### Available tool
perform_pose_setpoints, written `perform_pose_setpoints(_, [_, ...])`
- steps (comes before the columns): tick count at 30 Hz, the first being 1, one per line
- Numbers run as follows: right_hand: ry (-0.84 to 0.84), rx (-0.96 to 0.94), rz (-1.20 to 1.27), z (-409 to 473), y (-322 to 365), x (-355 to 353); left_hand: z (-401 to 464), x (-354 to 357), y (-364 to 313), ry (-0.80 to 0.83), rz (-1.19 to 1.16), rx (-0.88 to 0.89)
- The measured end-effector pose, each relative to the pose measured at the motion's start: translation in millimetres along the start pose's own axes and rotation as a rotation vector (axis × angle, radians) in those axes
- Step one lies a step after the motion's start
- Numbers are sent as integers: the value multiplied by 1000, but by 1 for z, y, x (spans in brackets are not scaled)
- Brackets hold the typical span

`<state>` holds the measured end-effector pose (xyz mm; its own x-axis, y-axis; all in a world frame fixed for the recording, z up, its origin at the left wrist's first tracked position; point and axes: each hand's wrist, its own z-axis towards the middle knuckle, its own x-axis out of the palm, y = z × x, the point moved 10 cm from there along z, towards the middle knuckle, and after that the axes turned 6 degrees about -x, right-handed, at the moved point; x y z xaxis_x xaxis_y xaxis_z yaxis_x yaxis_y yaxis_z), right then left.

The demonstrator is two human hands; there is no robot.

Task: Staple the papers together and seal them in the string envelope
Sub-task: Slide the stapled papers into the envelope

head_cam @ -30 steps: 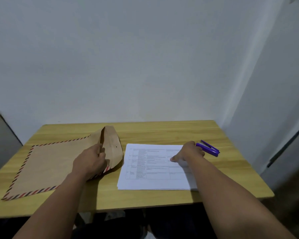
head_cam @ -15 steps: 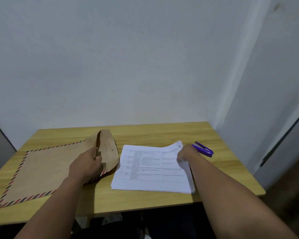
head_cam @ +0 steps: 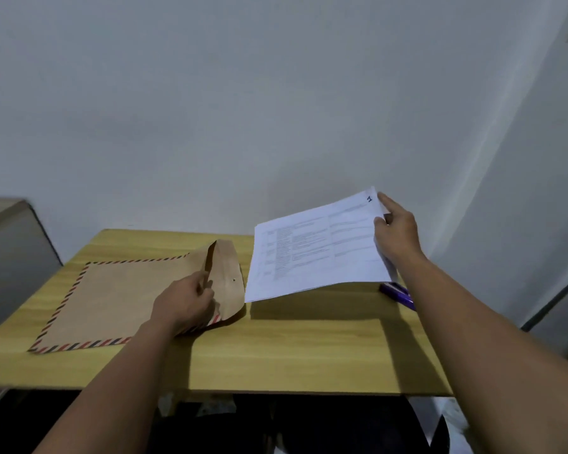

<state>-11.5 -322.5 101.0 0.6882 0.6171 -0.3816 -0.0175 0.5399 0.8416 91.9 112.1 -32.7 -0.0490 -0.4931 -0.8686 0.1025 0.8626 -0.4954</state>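
Head view shows the right hand (head_cam: 395, 232) pinching the far corner of the papers (head_cam: 318, 250), lifted and tilted above the tabletop (head_cam: 292, 348). The left hand (head_cam: 186, 303) holds the envelope (head_cam: 122, 296) mouth open beside them. The stapler (head_cam: 397, 291) lies below the right wrist. The stack's low edge should lead squarely into the mouth.

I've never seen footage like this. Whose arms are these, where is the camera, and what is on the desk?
There is no machine here: a person wears a wide-angle camera on the head, so you look down along their own two bare arms. The single picture shows a wooden table against a plain wall. The left hand holds open the mouth of a brown envelope with a red and dark striped border, lying flat. The right hand grips a stack of printed papers by its far right corner, tilted up off the table. A purple stapler lies beneath them, near the right wrist.
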Motion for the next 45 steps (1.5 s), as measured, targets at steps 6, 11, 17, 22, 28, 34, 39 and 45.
perform_pose_setpoints(6, [101, -27, 0, -10, 5, 52, -5, -4, 6, -11, -7, -11])
perform_pose_setpoints(11, [151, -16, -34, -25, -9, 90, -6, -3, 7, -9, 1, -33])
perform_pose_setpoints(17, [139, 0, -59, -17, -10, 110, -1, 4, -7, 30, 96, -8])
perform_pose_setpoints(22, [148, -31, -74, -9, 1, 120, 2, 6, -9, 23, 153, -3])
perform_pose_setpoints(28, [151, -50, -81, -2, 8, 123, 1, 5, -15, -10, 193, 6])
perform_pose_setpoints(34, [157, -14, 1, -30, 12, 151, -4, 5, -28, -15, 219, 37])
perform_pose_setpoints(39, [185, -26, 61, -71, 16, 189, -8, 8, -34, -26, 247, 29])
perform_pose_setpoints(45, [366, -52, 31, -97, 8, 212, -3, 9, -24, -92, 330, 30])
